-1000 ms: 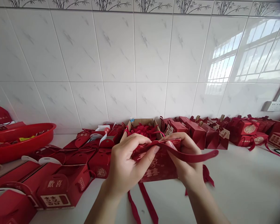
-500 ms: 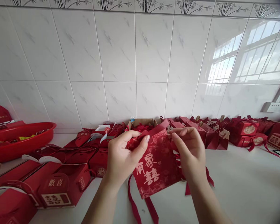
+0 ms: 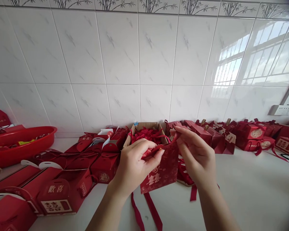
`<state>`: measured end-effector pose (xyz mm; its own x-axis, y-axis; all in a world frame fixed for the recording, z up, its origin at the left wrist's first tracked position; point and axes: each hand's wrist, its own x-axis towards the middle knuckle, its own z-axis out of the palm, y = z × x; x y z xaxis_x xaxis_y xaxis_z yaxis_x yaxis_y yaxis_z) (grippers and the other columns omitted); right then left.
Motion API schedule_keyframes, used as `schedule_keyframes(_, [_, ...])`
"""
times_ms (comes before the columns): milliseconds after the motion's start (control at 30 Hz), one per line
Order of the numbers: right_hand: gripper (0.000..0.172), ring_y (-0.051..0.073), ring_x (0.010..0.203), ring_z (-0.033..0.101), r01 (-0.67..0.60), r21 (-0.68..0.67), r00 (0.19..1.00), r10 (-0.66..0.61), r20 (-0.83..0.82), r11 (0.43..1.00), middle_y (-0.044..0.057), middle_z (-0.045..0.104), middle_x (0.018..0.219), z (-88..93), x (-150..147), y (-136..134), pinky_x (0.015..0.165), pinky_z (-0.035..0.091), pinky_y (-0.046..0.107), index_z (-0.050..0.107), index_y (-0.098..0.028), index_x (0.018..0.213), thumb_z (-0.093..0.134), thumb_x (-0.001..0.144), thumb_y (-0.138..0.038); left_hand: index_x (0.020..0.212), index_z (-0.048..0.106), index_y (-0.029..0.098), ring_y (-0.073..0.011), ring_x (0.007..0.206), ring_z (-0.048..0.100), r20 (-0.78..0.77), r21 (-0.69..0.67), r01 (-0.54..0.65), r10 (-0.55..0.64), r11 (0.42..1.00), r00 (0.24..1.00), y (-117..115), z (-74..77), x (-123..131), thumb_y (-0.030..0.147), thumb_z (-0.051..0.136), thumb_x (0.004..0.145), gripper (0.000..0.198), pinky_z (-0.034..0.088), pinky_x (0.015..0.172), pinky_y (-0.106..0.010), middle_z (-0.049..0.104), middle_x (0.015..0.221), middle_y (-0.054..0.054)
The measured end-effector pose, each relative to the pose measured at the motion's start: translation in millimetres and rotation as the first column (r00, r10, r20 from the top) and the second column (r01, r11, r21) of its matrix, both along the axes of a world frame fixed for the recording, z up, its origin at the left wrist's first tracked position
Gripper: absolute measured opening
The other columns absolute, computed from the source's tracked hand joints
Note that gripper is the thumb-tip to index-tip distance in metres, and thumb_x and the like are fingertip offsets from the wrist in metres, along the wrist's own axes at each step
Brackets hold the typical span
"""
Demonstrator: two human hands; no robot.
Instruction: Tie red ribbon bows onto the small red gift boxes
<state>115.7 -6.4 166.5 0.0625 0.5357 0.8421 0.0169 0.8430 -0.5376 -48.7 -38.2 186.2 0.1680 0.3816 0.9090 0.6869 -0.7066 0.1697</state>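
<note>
In the middle of the head view I hold a red gift box (image 3: 168,171) with pale printed characters, tilted above the table. My left hand (image 3: 136,165) is closed on its top left edge, thumb in front. My right hand (image 3: 198,157) pinches a red ribbon (image 3: 175,138) at the top right corner of the box. The fingers partly hide the top of the box, so I cannot tell how the ribbon runs there. Red ribbon tails (image 3: 153,210) lie on the table below. Another red piece (image 3: 184,173) lies behind the right wrist.
A cardboard box (image 3: 133,130) of red ribbons stands behind my hands. Red gift boxes (image 3: 60,192) fill the left side, beside a red basin (image 3: 50,131) of packets. More ribboned boxes (image 3: 255,131) line the tiled wall at right. A power socket (image 3: 279,110) is on the wall.
The ribbon strip that stuck up between my hands is now drawn to the right, in my right fingers. The box has turned and my left hand has shifted slightly right.
</note>
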Motion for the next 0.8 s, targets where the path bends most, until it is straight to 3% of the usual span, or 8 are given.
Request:
schedule_keyframes(100, [0.033,0.017,0.100,0.065,0.071,0.057,0.997,-0.069,-0.046,0.996,0.002,0.070,0.105,-0.7,0.9,0.0,0.090,0.054,0.031,0.065,-0.026,0.112,0.057,0.085,-0.009,0.072,0.058,0.013,-0.0033,0.055,0.050,-0.016,0.005,0.066,-0.066,0.998,0.998,-0.9,-0.9,1.8,0.011,0.064,0.077,0.009,0.042,0.053,-0.014,0.056,0.062,0.003])
schedule_keyframes(300, [0.040,0.013,0.090,0.065,0.209,0.216,0.976,-0.187,-0.116,0.954,-0.002,0.070,0.097,0.1,2.7,-5.1,0.076,0.054,0.025,0.070,-0.032,0.103,0.062,0.079,-0.001,0.078,0.058,0.013,-0.0053,0.062,0.054,-0.108,-0.059,0.182,-0.188,0.981,0.976,-2.9,-6.3,8.5,0.011,0.063,0.078,0.006,0.045,0.058,-0.016,0.058,0.069,0.001])
schedule_keyframes(433, [0.042,0.014,0.088,0.061,0.215,0.233,0.975,-0.196,-0.100,0.948,0.001,0.064,0.096,3.5,5.5,-8.1,0.066,0.052,0.024,0.070,-0.031,0.107,0.065,0.077,-0.002,0.075,0.055,0.015,-0.0060,0.060,0.051,-0.229,-0.030,0.162,-0.165,0.986,0.959,-7.1,-5.6,13.2,0.012,0.059,0.082,0.008,0.046,0.057,-0.017,0.055,0.066,0.001])
schedule_keyframes(500, [0.037,0.015,0.092,0.060,0.186,0.214,0.982,-0.177,-0.059,0.959,0.003,0.060,0.098,5.7,8.6,-9.5,0.071,0.052,0.026,0.071,-0.029,0.105,0.065,0.078,-0.005,0.071,0.054,0.015,-0.0063,0.060,0.050,-0.293,0.019,0.144,-0.132,0.989,0.947,-9.9,-3.5,13.3,0.013,0.057,0.083,0.012,0.046,0.057,-0.017,0.053,0.065,0.002])
schedule_keyframes(600, [0.024,0.017,0.095,0.061,0.040,0.174,0.996,-0.052,0.068,0.984,0.004,0.063,0.098,8.6,15.8,-13.6,0.080,0.053,0.031,0.071,-0.024,0.098,0.061,0.082,-0.008,0.079,0.058,0.014,-0.0082,0.066,0.055,-0.341,0.093,0.166,-0.125,0.982,0.932,-13.7,-0.1,11.0,0.012,0.060,0.082,0.004,0.050,0.064,-0.021,0.058,0.070,0.000])
schedule_keyframes(700, [0.018,0.016,0.082,0.066,-0.104,0.065,0.979,0.091,0.183,0.992,0.004,0.068,0.091,10.0,23.0,-19.9,0.069,0.056,0.027,0.066,-0.022,0.097,0.056,0.086,-0.010,0.087,0.061,0.013,-0.0100,0.072,0.059,-0.341,0.117,0.203,-0.153,0.972,0.928,-17.3,2.4,8.5,0.012,0.062,0.081,0.006,0.053,0.068,-0.022,0.062,0.075,-0.002])
schedule_keyframes(800, [0.017,0.014,0.073,0.067,-0.128,0.000,0.971,0.125,0.204,0.992,0.002,0.069,0.088,10.3,26.5,-26.2,0.060,0.056,0.022,0.064,-0.022,0.096,0.058,0.085,-0.010,0.084,0.062,0.013,-0.0108,0.072,0.060,-0.323,0.121,0.224,-0.175,0.967,0.930,-21.2,3.6,8.1,0.011,0.062,0.081,0.004,0.054,0.068,-0.022,0.063,0.074,-0.002])
